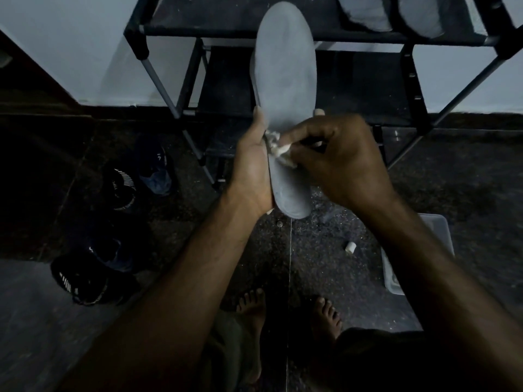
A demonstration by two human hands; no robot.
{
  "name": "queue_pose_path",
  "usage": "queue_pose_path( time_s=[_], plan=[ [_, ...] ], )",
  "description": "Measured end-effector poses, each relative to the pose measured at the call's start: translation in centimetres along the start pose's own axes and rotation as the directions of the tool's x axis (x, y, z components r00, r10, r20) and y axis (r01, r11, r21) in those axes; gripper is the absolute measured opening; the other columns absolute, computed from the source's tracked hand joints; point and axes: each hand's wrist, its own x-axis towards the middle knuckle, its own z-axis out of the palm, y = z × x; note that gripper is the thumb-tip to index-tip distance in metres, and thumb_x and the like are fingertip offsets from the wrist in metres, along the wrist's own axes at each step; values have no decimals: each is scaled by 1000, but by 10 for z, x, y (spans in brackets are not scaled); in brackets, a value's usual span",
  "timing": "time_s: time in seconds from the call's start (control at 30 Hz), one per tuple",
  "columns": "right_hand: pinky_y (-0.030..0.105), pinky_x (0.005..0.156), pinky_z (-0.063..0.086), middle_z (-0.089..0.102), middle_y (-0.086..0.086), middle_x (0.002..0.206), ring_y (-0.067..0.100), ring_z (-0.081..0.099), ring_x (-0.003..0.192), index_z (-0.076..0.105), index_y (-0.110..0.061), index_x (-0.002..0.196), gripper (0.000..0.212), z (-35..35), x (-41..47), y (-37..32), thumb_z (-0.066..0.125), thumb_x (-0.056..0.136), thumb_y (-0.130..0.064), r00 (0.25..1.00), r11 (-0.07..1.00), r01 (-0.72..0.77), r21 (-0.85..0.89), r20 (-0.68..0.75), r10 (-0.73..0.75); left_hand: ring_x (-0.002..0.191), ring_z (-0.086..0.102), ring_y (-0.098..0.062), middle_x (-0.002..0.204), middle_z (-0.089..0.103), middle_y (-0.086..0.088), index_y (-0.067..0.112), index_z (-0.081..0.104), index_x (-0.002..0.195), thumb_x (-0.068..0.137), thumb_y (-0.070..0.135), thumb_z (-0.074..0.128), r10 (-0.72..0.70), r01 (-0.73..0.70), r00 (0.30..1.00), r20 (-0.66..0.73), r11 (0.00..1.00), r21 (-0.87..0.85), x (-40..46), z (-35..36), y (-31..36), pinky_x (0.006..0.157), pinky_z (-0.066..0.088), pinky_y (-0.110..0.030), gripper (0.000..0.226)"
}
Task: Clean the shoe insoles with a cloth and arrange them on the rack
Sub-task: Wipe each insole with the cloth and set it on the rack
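Observation:
A long grey insole stands upright in front of me, toe end up. My left hand grips it along its lower left edge, fingertips showing past its right side. My right hand pinches a small white cloth and presses it against the insole's middle, near the left edge. Two more grey insoles lie on the top shelf of the black rack behind.
Dark shoes lie on the floor at the left. A clear plastic tub and a small white scrap sit on the floor at the right. My bare feet stand below. Lower rack shelves look dark and bare.

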Motion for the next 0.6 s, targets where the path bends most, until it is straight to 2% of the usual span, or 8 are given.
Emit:
queue_pose_path(
  time_s=[0.1,0.17,0.23,0.3,0.37,0.4,0.5,0.6],
  plan=[
    [22,78,57,70,-3,94,2,67,84,75,-10,94,9,-8,2,15,71,86,-8,980,997,-21,-69,-199,6,116,52,-31,117,59,-17,2,54,127,103,47,25,11,-11,1000,-12,999,48,1,1,-5,112,34,-45,59],
    [27,78,57,71,0,95,7,67,85,75,-9,94,9,-11,2,22,70,86,-8,968,994,-33,-100,-252,7,118,50,-31,122,56,-17,4,50,133,103,46,25,9,-8,1000,-13,997,75,1,3,-6,113,32,-44,58],
    [24,77,57,71,0,94,4,67,84,75,-10,92,8,-7,0,19,70,86,-8,976,996,-16,-83,-218,-3,120,49,-32,118,58,-17,3,51,131,103,47,24,-6,9,999,-39,997,77,2,3,-6,112,32,-45,59],
    [19,76,55,72,-4,90,2,67,80,76,-12,90,9,2,-2,8,71,85,-7,994,999,12,-48,-104,-17,124,50,-32,113,61,-17,1,58,124,102,50,22,-21,25,998,-58,998,58,2,1,-3,112,33,-44,64],
    [15,75,53,71,-6,87,2,67,78,77,-12,89,9,9,-3,1,72,84,-6,999,998,48,-40,-1,-48,115,58,-30,110,66,-17,-1,70,107,101,52,22,-42,43,998,-39,999,10,1,-2,-1,109,38,-41,71],
    [15,76,52,71,-6,87,2,67,79,77,-12,89,9,9,-2,0,72,84,-7,998,998,57,-35,10,-56,111,61,-28,109,68,-17,-1,70,105,101,52,24,-39,39,999,-32,999,15,1,-5,-1,106,41,-40,70],
    [19,74,55,71,-4,91,1,67,81,76,-12,92,8,1,0,9,72,85,-10,993,998,35,-44,-111,-40,98,67,-22,102,71,-11,5,61,115,102,48,28,1,12,996,-92,989,144,0,-2,0,91,53,-34,56],
    [30,75,58,72,4,94,9,68,83,75,-9,93,9,-7,1,23,70,86,-10,975,996,-4,-91,-223,-17,111,57,-29,119,61,-16,4,54,128,102,46,26,19,-8,997,-75,989,147,0,1,-4,104,42,-41,56]
  ],
)
